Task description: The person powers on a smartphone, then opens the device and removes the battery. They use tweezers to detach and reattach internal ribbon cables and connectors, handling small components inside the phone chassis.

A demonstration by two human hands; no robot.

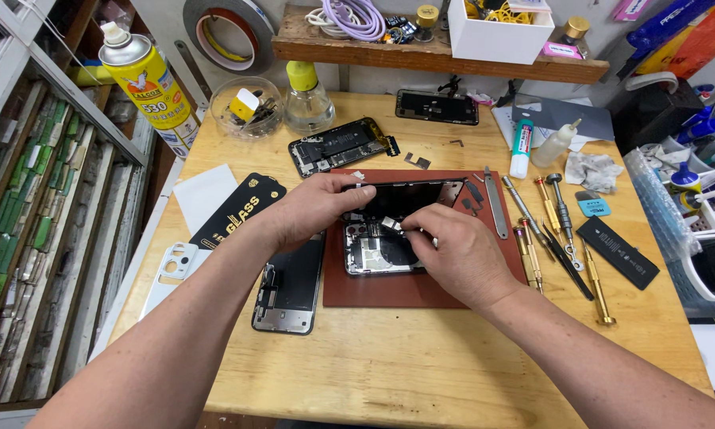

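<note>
I see a dark red mat (pixel 421 292) on the light brown wooden counter (pixel 421 365). The open phone (pixel 385 238) is black and silver. The spray can (pixel 147 79) is yellow, and the screwdrivers (pixel 599 290) are gold.

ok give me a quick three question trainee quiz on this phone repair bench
1. True or false: both hands are on the opened phone lying on the red mat.
2. Which hand holds up the dark screen panel? A) left hand B) right hand C) neither
3. What lies in a row on the table just right of the mat?

Key:
1. True: each hand touches part of it.
2. A; the right hand's fingertips work at the small parts inside the open body.
3. The screwdrivers, several with gold handles, with a black battery beyond them.
</note>
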